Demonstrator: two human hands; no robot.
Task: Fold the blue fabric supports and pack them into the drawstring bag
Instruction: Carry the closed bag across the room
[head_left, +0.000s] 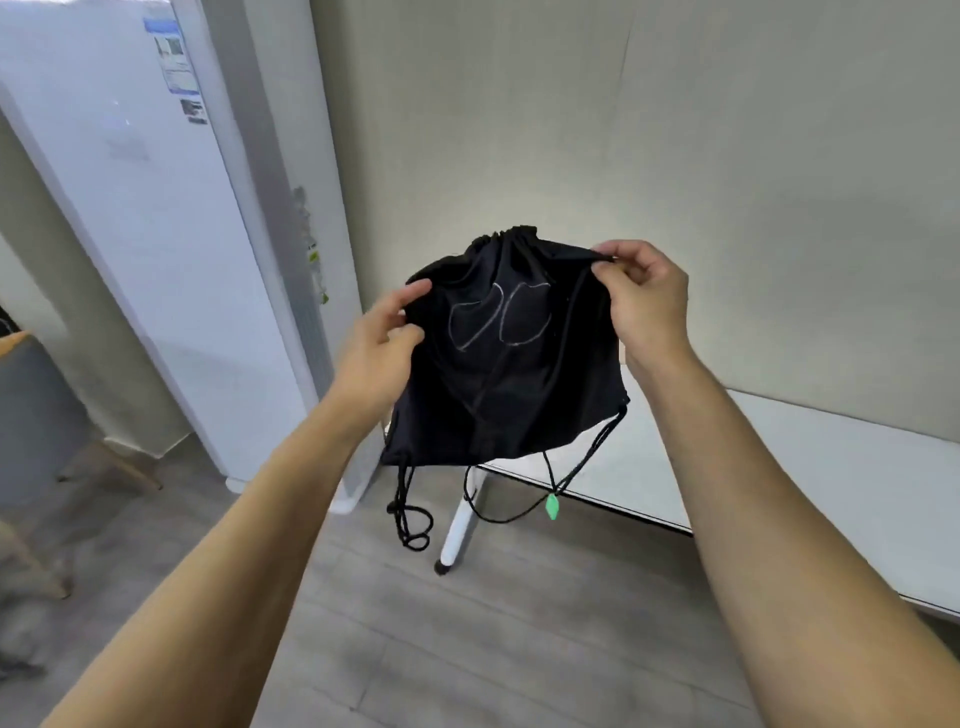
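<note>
A black drawstring bag (519, 395) hangs in mid-air in front of the person, held up by both hands above the edge of a white table (779, 467). The left hand (379, 348) pinches the bag's left edge between thumb and fingers, about a third of the way down from the top. The right hand (644, 301) is higher, with thumb and curled fingers nipping the fabric at the upper right corner, just beside the gathered mouth. That mouth is puckered nearly closed. A pale outline print (498, 319) shows on the side facing the camera.

Black cords (410, 514) dangle from both lower corners. The right-hand loop carries a small green tag (552, 506) that hangs near the white table leg (460, 530). Behind is a plain grey wall (727, 182). A tall white appliance (182, 260) stands to the left on grey wood flooring (467, 649).
</note>
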